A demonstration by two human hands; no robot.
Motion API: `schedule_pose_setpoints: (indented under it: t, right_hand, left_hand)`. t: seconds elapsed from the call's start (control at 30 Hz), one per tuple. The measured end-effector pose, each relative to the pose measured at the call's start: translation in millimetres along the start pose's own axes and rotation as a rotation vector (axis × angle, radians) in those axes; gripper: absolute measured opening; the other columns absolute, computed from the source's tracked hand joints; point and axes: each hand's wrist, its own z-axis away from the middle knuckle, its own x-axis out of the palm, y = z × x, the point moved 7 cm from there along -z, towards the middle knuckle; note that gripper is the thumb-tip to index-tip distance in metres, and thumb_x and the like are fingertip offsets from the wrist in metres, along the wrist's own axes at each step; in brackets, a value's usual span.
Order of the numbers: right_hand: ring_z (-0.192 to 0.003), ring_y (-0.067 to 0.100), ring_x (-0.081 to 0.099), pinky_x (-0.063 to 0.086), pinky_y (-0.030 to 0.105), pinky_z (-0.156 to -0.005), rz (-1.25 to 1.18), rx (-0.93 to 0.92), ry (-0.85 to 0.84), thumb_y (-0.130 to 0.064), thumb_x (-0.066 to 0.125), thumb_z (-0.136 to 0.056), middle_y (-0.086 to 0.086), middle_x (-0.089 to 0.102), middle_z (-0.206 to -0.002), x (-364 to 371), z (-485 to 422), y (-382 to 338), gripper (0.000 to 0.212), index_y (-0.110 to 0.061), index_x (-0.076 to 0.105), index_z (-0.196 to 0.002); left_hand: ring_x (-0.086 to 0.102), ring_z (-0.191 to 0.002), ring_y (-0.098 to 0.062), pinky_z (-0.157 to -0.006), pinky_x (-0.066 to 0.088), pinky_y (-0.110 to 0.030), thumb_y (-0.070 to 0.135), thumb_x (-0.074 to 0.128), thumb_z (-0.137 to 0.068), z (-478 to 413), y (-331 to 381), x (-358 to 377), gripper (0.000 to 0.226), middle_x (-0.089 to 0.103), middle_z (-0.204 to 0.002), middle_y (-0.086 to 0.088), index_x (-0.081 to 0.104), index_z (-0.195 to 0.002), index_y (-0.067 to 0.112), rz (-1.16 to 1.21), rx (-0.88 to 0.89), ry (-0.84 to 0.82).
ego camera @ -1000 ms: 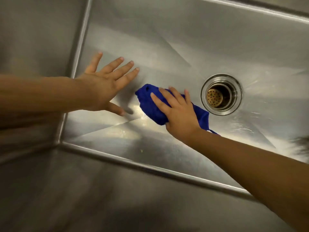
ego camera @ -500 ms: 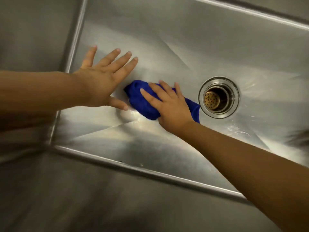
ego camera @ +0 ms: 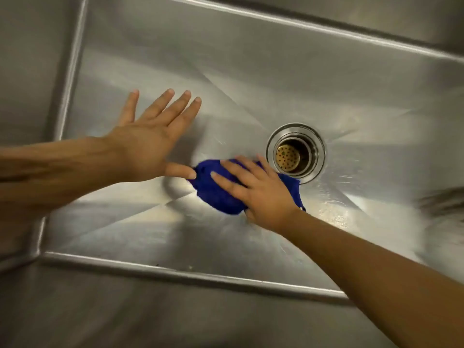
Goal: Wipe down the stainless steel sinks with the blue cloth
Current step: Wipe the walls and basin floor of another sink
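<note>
The brushed stainless steel sink basin (ego camera: 251, 71), its floor creased diagonally, has bare room toward the far and left walls, where the left hand (ego camera: 148, 144) seems to hover, fingers spread, while the right hand (ego camera: 258, 194) presses straight fingers onto the bunched blue cloth (ego camera: 216, 197), just beside the round ringed drain (ego camera: 296, 153).

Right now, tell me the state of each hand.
Left hand: open, fingers spread, holding nothing.
Right hand: open, straight fingers pressing the blue cloth onto the sink.
</note>
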Motion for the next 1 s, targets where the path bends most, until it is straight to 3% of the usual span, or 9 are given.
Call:
schedule_pose_setpoints:
  t: [0.13,0.37,0.43,0.5,0.53,0.6,0.73,0.9,1.0]
  right_hand:
    - [-0.145,0.032,0.015,0.003,0.050,-0.117,-0.088,0.349,0.080,-0.013,0.060,-0.085,0.005,0.022,-0.158,-19.7,-36.7,46.7,0.081,-0.029,0.019,-0.153]
    - [-0.135,0.034,0.030,0.025,0.055,-0.109,0.076,0.179,-0.031,-0.024,0.084,-0.056,0.009,0.043,-0.147,-0.6,112.2,42.7,0.103,-0.025,0.032,-0.145]
    - [-0.125,0.035,0.042,0.042,0.058,-0.096,0.092,0.082,-0.005,-0.029,0.089,-0.051,0.013,0.058,-0.133,-16.3,121.8,53.2,0.096,-0.021,0.042,-0.134]
    - [-0.117,0.035,0.045,0.049,0.060,-0.083,0.070,0.062,0.097,-0.031,0.076,-0.066,0.017,0.064,-0.123,-29.7,113.8,70.6,0.070,-0.019,0.045,-0.127]
    - [-0.118,0.035,0.042,0.048,0.063,-0.085,0.043,0.115,0.135,-0.034,0.061,-0.075,0.017,0.063,-0.125,-34.2,107.0,86.0,0.059,-0.019,0.044,-0.129]
    - [-0.126,0.037,0.039,0.038,0.065,-0.097,-0.007,0.307,0.142,-0.037,0.042,-0.076,0.017,0.054,-0.135,-38.3,92.8,126.2,0.064,-0.022,0.039,-0.138]
    - [-0.134,0.040,0.035,0.022,0.059,-0.109,-0.040,0.517,0.176,-0.026,0.045,-0.076,0.014,0.043,-0.146,-38.4,84.3,161.6,0.070,-0.021,0.037,-0.145]
    - [-0.132,0.035,0.031,0.029,0.061,-0.103,-0.057,0.610,0.284,-0.014,0.066,-0.070,0.014,0.043,-0.143,-25.9,154.3,142.7,0.082,-0.021,0.033,-0.144]
    - [-0.129,0.035,0.035,0.034,0.064,-0.098,-0.083,0.593,0.279,-0.033,0.057,-0.075,0.016,0.047,-0.139,-32.7,162.0,159.4,0.072,-0.021,0.035,-0.142]
  left_hand:
    - [-0.025,-0.144,-0.016,-0.113,-0.013,-0.053,0.085,0.015,-0.049,-10.9,10.0,-7.0,0.119,-0.030,-0.156,0.006,-0.034,-0.142,0.029,0.040,-0.029,0.016]
    - [-0.027,-0.143,-0.016,-0.112,-0.014,-0.053,0.085,0.020,-0.057,-22.3,49.1,-17.8,0.112,-0.032,-0.155,0.005,-0.041,-0.134,0.031,0.066,0.063,0.068]
    - [-0.029,-0.143,-0.016,-0.112,-0.015,-0.052,0.082,0.024,-0.062,-26.5,58.1,-21.0,0.108,-0.034,-0.154,0.005,-0.043,-0.130,0.032,0.067,0.066,0.071]
    - [-0.029,-0.142,-0.015,-0.112,-0.016,-0.051,0.081,0.027,-0.063,-32.3,65.8,-23.1,0.107,-0.034,-0.154,0.006,-0.043,-0.129,0.033,0.075,0.064,0.062]
    - [-0.029,-0.142,-0.014,-0.112,-0.015,-0.051,0.081,0.027,-0.063,-36.8,69.9,-24.9,0.109,-0.033,-0.154,0.006,-0.042,-0.131,0.032,0.078,0.063,0.060]
    - [-0.026,-0.143,-0.014,-0.113,-0.014,-0.051,0.082,0.027,-0.060,-46.5,76.9,-30.6,0.113,-0.030,-0.156,0.007,-0.037,-0.138,0.031,0.095,0.055,0.070]
    - [-0.025,-0.144,-0.013,-0.113,-0.014,-0.050,0.082,0.030,-0.058,-63.8,95.3,-41.4,0.116,-0.028,-0.156,0.009,-0.031,-0.143,0.032,0.142,0.059,0.076]
    - [-0.027,-0.143,-0.012,-0.113,-0.015,-0.051,0.083,0.027,-0.057,-72.9,122.4,-58.8,0.111,-0.030,-0.156,0.009,-0.041,-0.132,0.036,0.127,0.137,0.105]
    - [-0.031,-0.139,-0.010,-0.113,-0.015,-0.051,0.081,0.026,-0.059,-79.4,132.8,-66.8,0.106,-0.032,-0.154,0.008,-0.045,-0.125,0.037,0.097,0.152,0.099]
